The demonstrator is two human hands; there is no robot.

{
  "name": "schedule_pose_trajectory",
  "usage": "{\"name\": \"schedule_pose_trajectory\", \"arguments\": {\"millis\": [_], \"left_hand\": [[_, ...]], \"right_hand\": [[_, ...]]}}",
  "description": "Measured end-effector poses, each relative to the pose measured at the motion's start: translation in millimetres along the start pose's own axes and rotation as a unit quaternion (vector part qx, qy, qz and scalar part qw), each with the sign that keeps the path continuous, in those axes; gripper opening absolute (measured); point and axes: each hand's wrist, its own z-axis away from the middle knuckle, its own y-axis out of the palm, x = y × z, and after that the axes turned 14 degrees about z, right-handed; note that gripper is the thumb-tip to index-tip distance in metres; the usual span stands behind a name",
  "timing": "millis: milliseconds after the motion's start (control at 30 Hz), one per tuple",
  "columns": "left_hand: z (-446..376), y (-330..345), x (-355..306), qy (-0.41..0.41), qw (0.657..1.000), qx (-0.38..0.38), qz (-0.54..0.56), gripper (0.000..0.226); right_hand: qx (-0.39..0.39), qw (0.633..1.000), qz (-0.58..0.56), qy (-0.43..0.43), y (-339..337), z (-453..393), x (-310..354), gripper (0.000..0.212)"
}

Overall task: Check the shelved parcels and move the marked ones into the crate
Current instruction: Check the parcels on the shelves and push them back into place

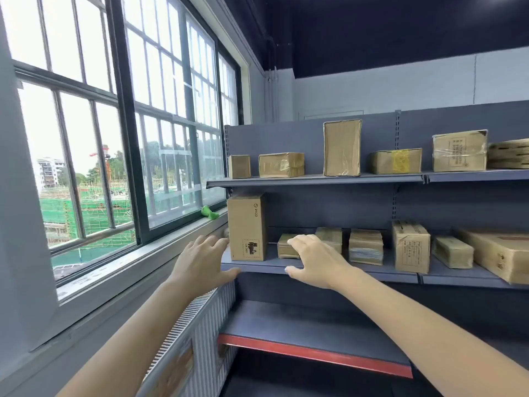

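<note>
My left hand (200,260) and right hand (317,260) reach with fingers apart, holding nothing, flanking the tall box (246,227) at 9 o'clock on the middle shelf (329,270). Parcels fill two shelves; no crate in view. Checking barely begun.

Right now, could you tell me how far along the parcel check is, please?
Nothing looks moved yet: no crate is in view, and parcels fill the top shelf and the middle shelf. In hand: the left hand and right hand reach, fingers open, either side of the tall PICO box, holding nothing. Left: checking every parcel and moving the marked ones.
</note>
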Motion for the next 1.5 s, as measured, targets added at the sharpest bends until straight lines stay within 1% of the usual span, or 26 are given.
{"name": "schedule_pose_trajectory", "arguments": {"millis": [133,333,500,633,800,1000,1167,1300,1500], "left_hand": [[-15,13,20,-0.001,1.0,-0.014,-0.002,0.067],[-49,55,49,-0.024,1.0,0.015,-0.004,0.067],[-122,65,67,-0.019,1.0,0.0,0.015,0.067],[-187,65,77,-0.009,0.999,-0.025,0.032,0.059],[-232,83,106,-0.021,0.997,-0.061,0.04,0.063],[-257,116,147,-0.039,0.997,-0.039,0.062,0.063],[-294,127,193,-0.013,0.997,-0.047,0.057,0.058],[-330,131,232,0.007,0.998,-0.046,0.052,0.055],[-371,131,290,0.027,0.995,-0.058,0.075,0.059]], "right_hand": [[0.001,1.0,-0.003,0.004,18,-20,-1,0.059],[0.002,1.0,-0.017,0.014,60,-63,-21,0.061],[-0.007,0.999,-0.029,0.026,73,-125,-53,0.061],[-0.03,0.999,-0.027,0.027,74,-182,-83,0.058],[-0.042,0.999,-0.02,0.024,86,-242,-105,0.059],[-0.022,0.999,-0.031,0.015,127,-293,-97,0.059],[-0.03,0.999,-0.038,0.019,153,-337,-82,0.059],[-0.047,0.998,-0.035,0.025,159,-382,-66,0.06],[-0.066,0.996,-0.034,0.049,160,-437,-44,0.059]]}}
